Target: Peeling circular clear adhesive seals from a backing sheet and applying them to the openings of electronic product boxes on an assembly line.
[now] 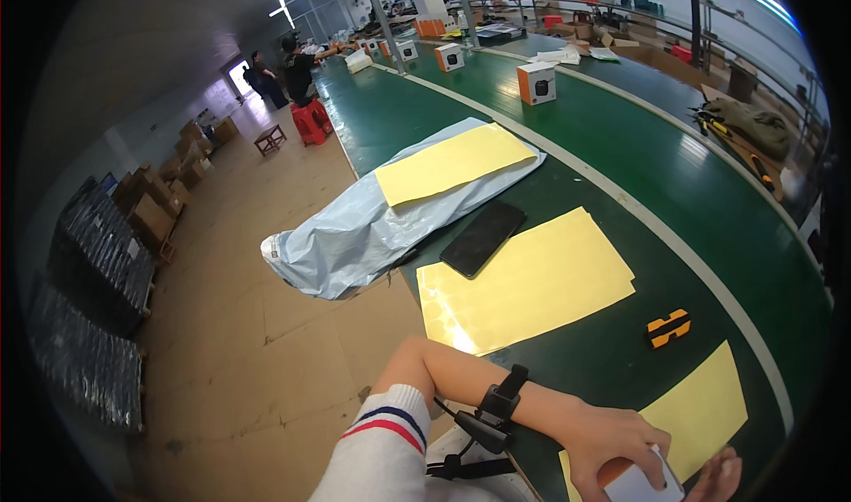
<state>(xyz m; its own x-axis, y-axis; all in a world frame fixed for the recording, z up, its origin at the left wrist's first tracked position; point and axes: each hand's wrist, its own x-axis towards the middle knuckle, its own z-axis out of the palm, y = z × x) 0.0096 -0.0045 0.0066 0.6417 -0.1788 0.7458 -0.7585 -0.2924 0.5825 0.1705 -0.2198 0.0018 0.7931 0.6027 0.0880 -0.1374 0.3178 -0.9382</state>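
My left hand (612, 444) is closed on a small white and orange box (645, 482) at the lower right, its fingers over the top. Beside the box's right side is my right hand (716, 477), only partly in view, its fingers stretched out and apart from the box. Both hands are over a yellow sheet (709, 400) on the dark green table. An orange and black hand tool (667, 328) lies just beyond. Farther off, a black phone (482, 239) rests partly on a stack of yellow sheets (541, 285).
A pale blue plastic bag (341, 249) with another yellow sheet (456, 163) on it overhangs the table's left edge. Along the green conveyor belt (620, 138) stand several white and orange boxes (537, 83). Other people (299, 72) are by a red stool (310, 122) far left.
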